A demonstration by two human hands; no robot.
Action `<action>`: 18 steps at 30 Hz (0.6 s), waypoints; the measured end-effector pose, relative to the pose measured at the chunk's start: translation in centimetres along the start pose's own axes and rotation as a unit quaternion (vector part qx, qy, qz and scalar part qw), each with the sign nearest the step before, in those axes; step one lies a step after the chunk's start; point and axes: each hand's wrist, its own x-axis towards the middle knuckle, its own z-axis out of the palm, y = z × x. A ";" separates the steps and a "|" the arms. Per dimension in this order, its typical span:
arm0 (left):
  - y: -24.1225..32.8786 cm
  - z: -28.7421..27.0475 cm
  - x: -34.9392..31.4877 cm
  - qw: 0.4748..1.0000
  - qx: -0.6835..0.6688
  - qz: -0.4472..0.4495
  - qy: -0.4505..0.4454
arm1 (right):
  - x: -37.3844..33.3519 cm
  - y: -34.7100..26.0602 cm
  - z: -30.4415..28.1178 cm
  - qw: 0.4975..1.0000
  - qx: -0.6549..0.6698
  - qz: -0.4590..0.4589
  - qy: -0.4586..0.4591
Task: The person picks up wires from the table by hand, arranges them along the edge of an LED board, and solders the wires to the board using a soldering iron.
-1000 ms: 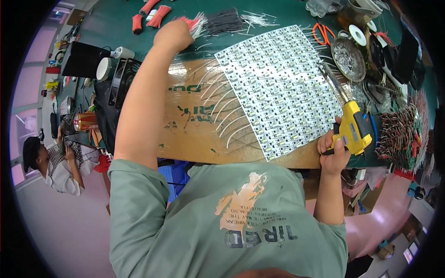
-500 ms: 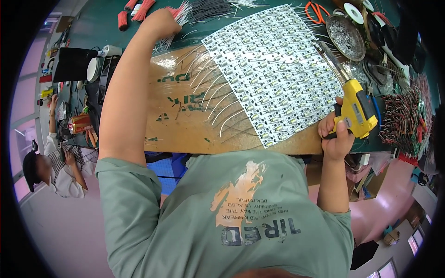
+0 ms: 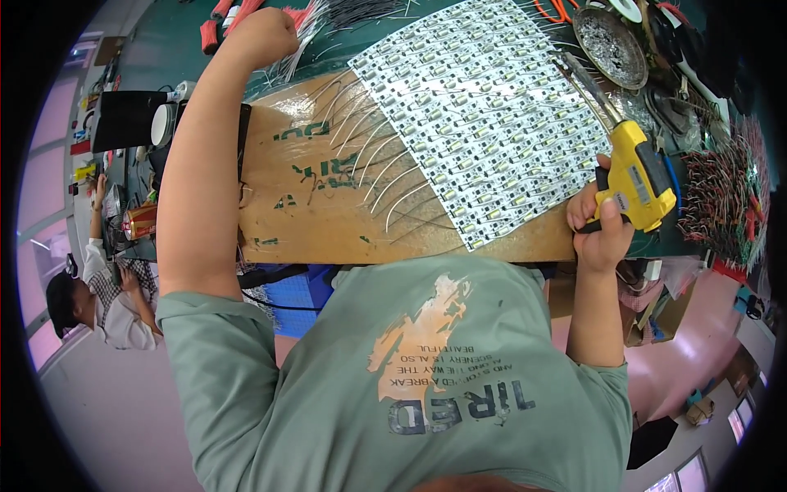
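My right hand (image 3: 602, 225) is closed round the handle of a yellow and black soldering gun (image 3: 635, 176). The gun's long metal tip points up and left, over the right edge of a sheet of white circuit boards (image 3: 475, 115). Small components cover that sheet in rows, and thin white wires (image 3: 384, 182) stick out along its left side. At the far left, my left hand (image 3: 266, 37) is curled beside a bundle of red and white wires (image 3: 305, 31). Its fingertips are turned away, so whatever they hold is hidden.
Brown cardboard (image 3: 279, 205) lies under the boards on the green table. Behind them are black wires (image 3: 361, 12) and orange-handled scissors (image 3: 557, 10). A round metal pan (image 3: 611, 49) and a heap of red and black wires (image 3: 721, 197) stand right. Another person (image 3: 102, 295) sits far left.
My left hand has shifted left relative to the wire bundle. The whole view has moved slightly, while my right hand keeps its grip on the soldering gun at the boards' right edge.
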 end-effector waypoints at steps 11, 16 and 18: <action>0.5 -1.4 -0.9 0.998 -0.017 0.032 -0.045 | -0.2 -0.1 0.0 0.999 0.038 0.003 0.018; 2.2 -2.4 -2.2 0.976 0.188 0.096 -0.044 | 0.0 0.0 0.0 0.999 0.040 0.001 0.018; 3.4 -2.7 -3.0 0.946 0.300 0.112 -0.047 | 0.0 -0.1 -0.1 0.999 0.038 0.003 0.022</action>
